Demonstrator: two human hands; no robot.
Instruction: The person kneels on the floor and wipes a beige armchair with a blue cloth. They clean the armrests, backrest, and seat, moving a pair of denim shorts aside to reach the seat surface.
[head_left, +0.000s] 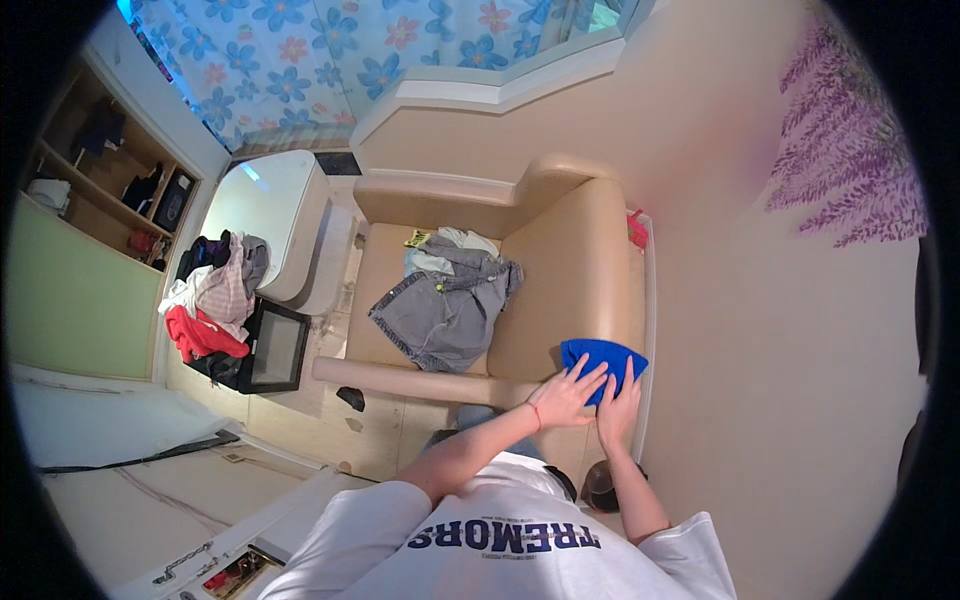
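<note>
A blue cloth lies over the near right corner of a beige leather-look sofa, where the backrest meets the armrest. My left hand reaches across from the left and rests its spread fingers on top of the cloth. Close beside it, my right hand touches the cloth's right part; whether its fingers pinch the fabric is unclear. Rumpled grey denim clothing is spread on the sofa seat, left of both hands. Pale garments show behind the denim.
A white rounded cabinet stands at the left. Piled clothes cover part of a black-framed box beside it. A dark scrap lies on the floor. A wall borders the right side, and a dark round container sits near my right forearm.
</note>
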